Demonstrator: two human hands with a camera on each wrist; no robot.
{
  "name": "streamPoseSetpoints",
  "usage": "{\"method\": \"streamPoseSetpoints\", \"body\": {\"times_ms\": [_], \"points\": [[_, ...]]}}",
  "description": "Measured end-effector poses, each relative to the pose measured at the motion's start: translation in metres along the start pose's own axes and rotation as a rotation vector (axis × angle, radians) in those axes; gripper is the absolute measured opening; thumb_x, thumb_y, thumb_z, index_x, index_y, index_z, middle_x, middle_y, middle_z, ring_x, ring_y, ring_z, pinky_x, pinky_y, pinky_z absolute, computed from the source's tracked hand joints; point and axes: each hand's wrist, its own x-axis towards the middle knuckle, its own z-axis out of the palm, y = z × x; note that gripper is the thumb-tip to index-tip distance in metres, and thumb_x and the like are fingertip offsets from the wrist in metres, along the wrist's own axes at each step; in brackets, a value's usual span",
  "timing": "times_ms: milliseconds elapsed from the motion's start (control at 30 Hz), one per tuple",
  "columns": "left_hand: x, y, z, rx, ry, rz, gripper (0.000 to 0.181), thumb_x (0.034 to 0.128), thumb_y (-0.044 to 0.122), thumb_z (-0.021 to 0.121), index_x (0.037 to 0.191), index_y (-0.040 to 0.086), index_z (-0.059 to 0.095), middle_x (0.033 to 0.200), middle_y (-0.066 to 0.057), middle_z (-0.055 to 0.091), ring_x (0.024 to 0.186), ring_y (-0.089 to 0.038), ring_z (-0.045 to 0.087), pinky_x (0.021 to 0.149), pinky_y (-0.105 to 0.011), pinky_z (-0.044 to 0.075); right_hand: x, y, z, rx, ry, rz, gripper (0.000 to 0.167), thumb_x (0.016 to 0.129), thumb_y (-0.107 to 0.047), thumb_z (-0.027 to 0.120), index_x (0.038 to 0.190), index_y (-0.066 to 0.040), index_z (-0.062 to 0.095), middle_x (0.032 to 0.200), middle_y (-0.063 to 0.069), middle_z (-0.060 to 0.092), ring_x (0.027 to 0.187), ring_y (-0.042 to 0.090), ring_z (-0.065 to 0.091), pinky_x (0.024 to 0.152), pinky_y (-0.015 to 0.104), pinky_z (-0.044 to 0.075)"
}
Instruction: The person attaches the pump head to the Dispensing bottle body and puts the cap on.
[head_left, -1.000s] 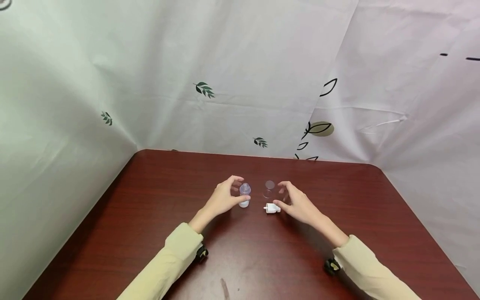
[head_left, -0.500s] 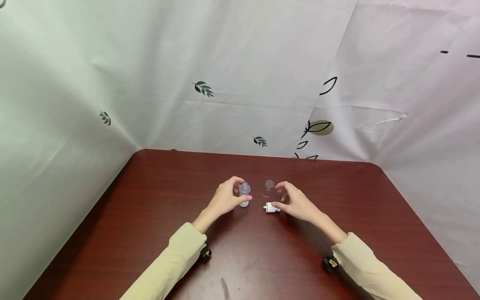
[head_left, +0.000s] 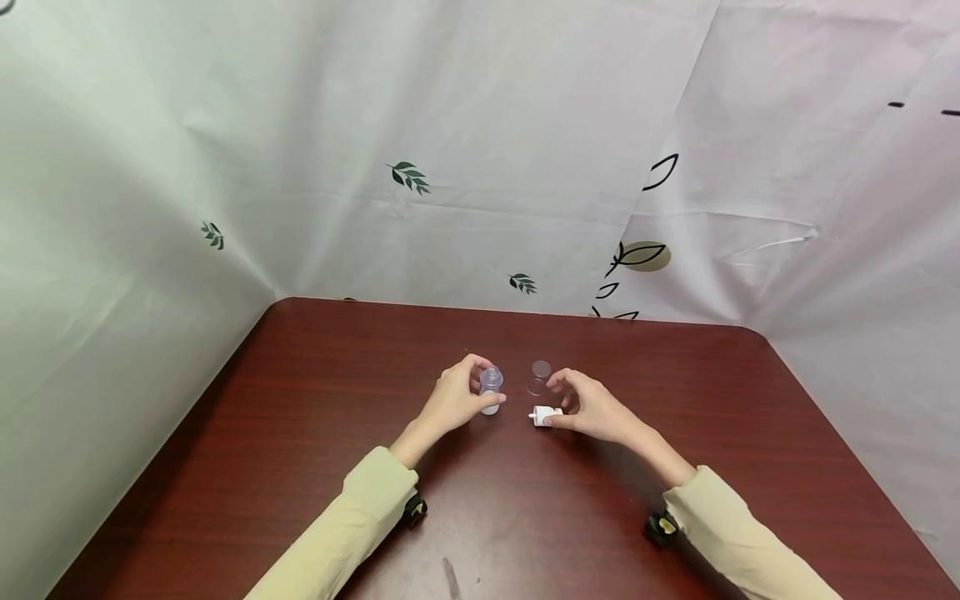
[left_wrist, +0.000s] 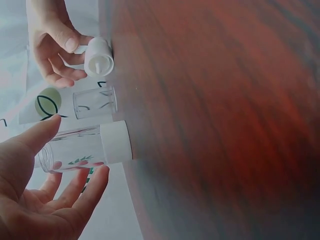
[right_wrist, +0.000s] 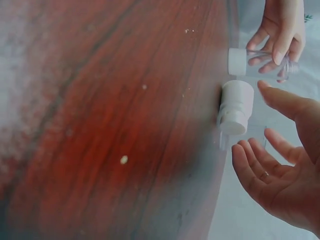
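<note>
A small clear bottle with a white base (left_wrist: pixel 82 147) stands upright on the table. My left hand (head_left: pixel 453 398) curves around it, thumb on the near side and fingers on the far side; whether they touch it is hard to tell. To its right a white pump head (head_left: pixel 545 416) lies on its side, its thin stem pointing left. My right hand (head_left: pixel 596 410) is around the pump head's right end, with loosely bent fingers. In the right wrist view a gap shows between those fingers (right_wrist: pixel 255 160) and the white pump head (right_wrist: pixel 236 102).
Behind the pump head stands a clear cap (head_left: pixel 538 379), see-through and hard to make out. The dark red wooden table (head_left: pixel 360 350) has rounded far corners. White patterned cloth (head_left: pixel 465 125) hangs behind and on both sides.
My left hand has drawn in slightly around the bottle. My right hand has shifted a little left and its thumb has lowered beside the pump head. The bottle and pump head stay in place.
</note>
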Motion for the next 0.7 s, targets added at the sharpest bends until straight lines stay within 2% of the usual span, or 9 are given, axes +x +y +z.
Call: {"method": "streamPoseSetpoints", "body": {"times_ms": [300, 700], "points": [[0.0005, -0.0002, 0.0002, -0.018, -0.016, -0.019, 0.043, 0.0756, 0.016, 0.082, 0.111, 0.006, 0.058, 0.092, -0.008, 0.066, 0.083, -0.021, 0.062, 0.073, -0.033, 0.051, 0.0016, 0.0036, 0.0006, 0.012, -0.061, -0.026, 0.048, 0.073, -0.020, 0.084, 0.109, -0.004, 0.057, 0.096, 0.011, 0.064, 0.084, 0.017, 0.060, 0.068, 0.026, 0.054], [0.0006, 0.0006, 0.0009, -0.004, -0.018, -0.031, 0.042, 0.0770, 0.016, 0.081, 0.110, 0.003, 0.059, 0.094, -0.010, 0.067, 0.083, -0.020, 0.063, 0.074, -0.033, 0.053, 0.0038, 0.0039, 0.0013, 0.008, -0.079, -0.065, 0.043, 0.071, -0.014, 0.085, 0.104, -0.004, 0.058, 0.093, 0.009, 0.063, 0.084, 0.017, 0.058, 0.069, 0.028, 0.054]]}}
